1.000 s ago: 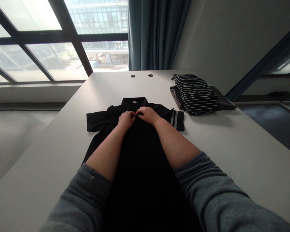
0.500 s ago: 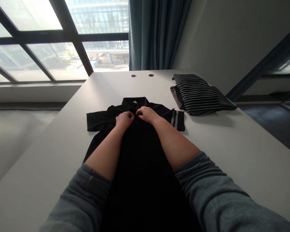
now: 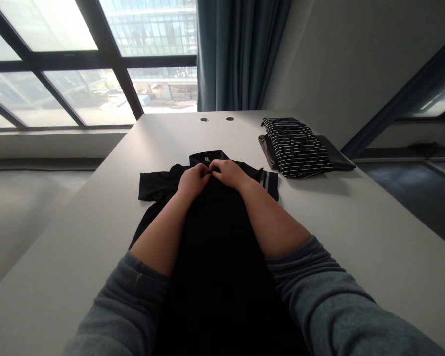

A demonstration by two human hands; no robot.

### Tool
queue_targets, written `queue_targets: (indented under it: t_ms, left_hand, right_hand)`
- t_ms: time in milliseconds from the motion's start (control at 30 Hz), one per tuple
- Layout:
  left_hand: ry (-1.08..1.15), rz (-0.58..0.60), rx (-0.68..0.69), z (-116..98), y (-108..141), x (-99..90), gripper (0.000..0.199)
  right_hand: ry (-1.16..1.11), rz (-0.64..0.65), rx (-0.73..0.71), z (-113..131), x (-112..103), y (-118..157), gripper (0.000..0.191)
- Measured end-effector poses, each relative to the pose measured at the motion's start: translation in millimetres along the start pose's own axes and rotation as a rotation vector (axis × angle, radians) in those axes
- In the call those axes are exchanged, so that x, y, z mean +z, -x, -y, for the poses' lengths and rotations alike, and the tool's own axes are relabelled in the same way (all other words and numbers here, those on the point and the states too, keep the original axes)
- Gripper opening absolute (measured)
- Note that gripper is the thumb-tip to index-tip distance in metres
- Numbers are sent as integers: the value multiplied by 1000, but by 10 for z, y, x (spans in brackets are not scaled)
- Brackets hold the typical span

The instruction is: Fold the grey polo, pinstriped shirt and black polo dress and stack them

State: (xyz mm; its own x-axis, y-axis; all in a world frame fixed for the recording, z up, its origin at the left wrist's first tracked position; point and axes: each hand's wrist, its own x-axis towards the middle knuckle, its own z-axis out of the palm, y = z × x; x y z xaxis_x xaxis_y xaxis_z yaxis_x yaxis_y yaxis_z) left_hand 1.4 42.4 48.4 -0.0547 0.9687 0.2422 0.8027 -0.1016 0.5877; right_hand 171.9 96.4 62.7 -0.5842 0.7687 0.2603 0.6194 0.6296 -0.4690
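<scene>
A black short-sleeved collared shirt (image 3: 218, 237) lies spread on the white table (image 3: 104, 222), its collar (image 3: 203, 156) at the far end. Pale stripes cross the sleeve on the right. Just below the collar, my left hand (image 3: 193, 179) pinches the front of the shirt. My right hand (image 3: 228, 173) grips the fabric right beside it, and the fingertips of both hands meet. Whatever small part lies between the fingers, such as a button, is too small and dark to make out.
At the table's far right lies a folded black-and-white striped garment (image 3: 296, 148) on top of a dark grey one (image 3: 339, 159). Two round cable holes sit near the far edge. Beyond it hang a blue curtain (image 3: 237, 54) and large windows (image 3: 159, 34).
My hands have come closer together, and their fingertips now touch at the shirt front. The sleeves have drawn slightly inward. The view has shifted a little.
</scene>
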Motion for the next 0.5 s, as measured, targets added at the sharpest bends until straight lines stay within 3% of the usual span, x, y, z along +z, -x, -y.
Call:
queue_targets:
  t_ms: [133,267,367,500]
  left_hand:
    - [14,31,-32,-254,206,-164,7]
    - [42,98,0,-392,574,-275,3]
    - [85,153,17,-433,931,-320,2]
    - [76,232,8,-473,1426,-304,3]
  right_hand:
    - [-42,21,-29,187,-218,194,25]
    - [-84,88,-19,390,-354,559,24]
    - [-170,127,31,544,-339,928,21]
    - [-324,125,189,731,-152,1419,17]
